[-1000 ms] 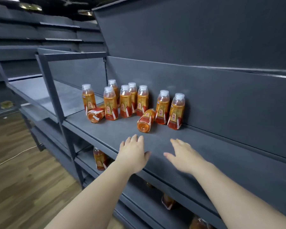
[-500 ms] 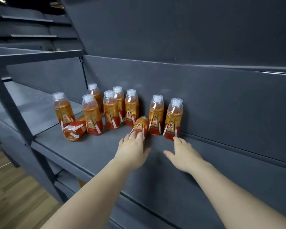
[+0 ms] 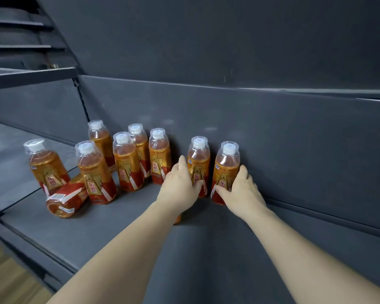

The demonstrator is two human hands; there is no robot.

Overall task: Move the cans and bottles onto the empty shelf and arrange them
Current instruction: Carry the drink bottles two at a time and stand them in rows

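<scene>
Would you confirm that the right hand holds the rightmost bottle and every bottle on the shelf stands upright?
Not every one: the head view shows a fallen bottle on its side at the left. The right hand does hold the rightmost bottle.

Wood-grain floor (image 3: 4,281) at lower left; dark background shelving (image 3: 20,47) upper left.

Dark grey back panel (image 3: 272,51); wood-plank floor (image 3: 7,281) lower left; shelving rows (image 3: 20,47) upper left.
</scene>
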